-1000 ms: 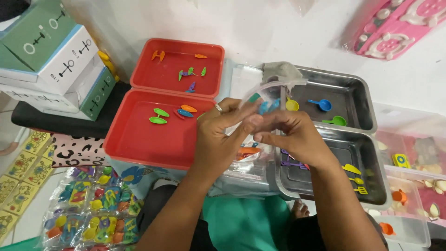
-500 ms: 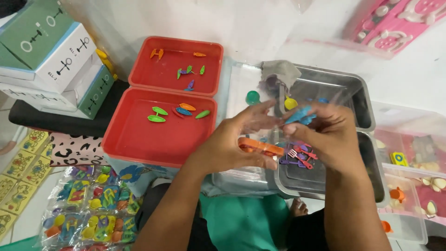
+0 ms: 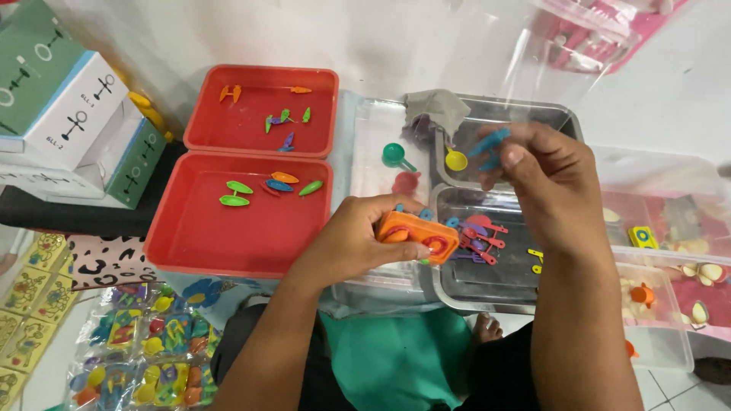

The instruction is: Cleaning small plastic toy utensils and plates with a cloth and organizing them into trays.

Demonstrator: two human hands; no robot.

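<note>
Head view now shows my two hands apart, where half a second ago they were pressed together over the steel trays. My left hand [image 3: 350, 240] is closed around a small orange toy block [image 3: 417, 236] with red round parts on its face, holding it level at the near-left edge of the near steel tray [image 3: 502, 285]. My right hand [image 3: 550, 183] has lifted up and away; its fingertips pinch a small light-blue plastic piece [image 3: 489, 144], which hangs above the join of the two steel trays. A second ago both hands were working a clear bag higher up, so the orange block has come out into plain sight since then, and the blue piece has separated from it.

I judge that the handling has moved from opening or gripping together to sorting: one piece in each hand, each free to go its own way.

Under the hands, the near steel tray holds a scatter of red, purple and yellow toy forks and spoons [image 3: 478, 236]. The far steel tray [image 3: 533, 114] carries a yellow scoop [image 3: 455, 160] and a grey cloth [image 3: 435, 108] over its corner. A green scoop [image 3: 394, 156] lies on the clear plastic between the trays. To my left, two red trays [image 3: 228, 251] hold small coloured leaf-shaped bits, untouched.
</note>
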